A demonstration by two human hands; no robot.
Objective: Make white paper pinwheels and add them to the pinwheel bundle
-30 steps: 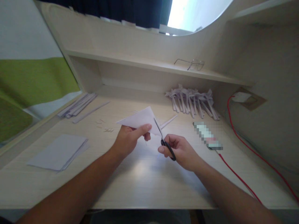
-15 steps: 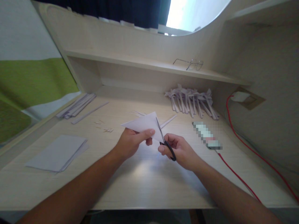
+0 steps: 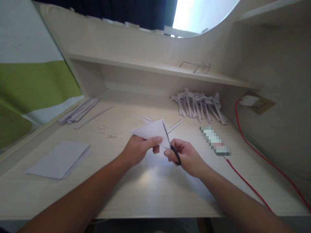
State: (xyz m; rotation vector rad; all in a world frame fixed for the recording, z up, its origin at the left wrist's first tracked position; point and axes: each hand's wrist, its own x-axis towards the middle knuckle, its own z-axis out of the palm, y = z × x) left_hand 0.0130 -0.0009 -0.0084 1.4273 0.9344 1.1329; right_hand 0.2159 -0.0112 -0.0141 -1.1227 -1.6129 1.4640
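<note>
left hand (image 3: 137, 150) pinching a folded white paper triangle (image 3: 151, 131) by its lower edge, held just above a pale wooden desk (image 3: 150, 187); right hand (image 3: 186, 157) closed through the black handles of scissors (image 3: 170, 142), blades lying along the triangle's right edge. bare desktop in front of both hands up to the near edge. stack of white sheets (image 3: 58, 160) well apart at left, paper strips (image 3: 80, 110) by the left wall, a bundle of folded paper pieces (image 3: 199, 103) at the back right, red cable (image 3: 252, 145) trailing along the right side, glasses (image 3: 196, 67) on the shelf above
</note>
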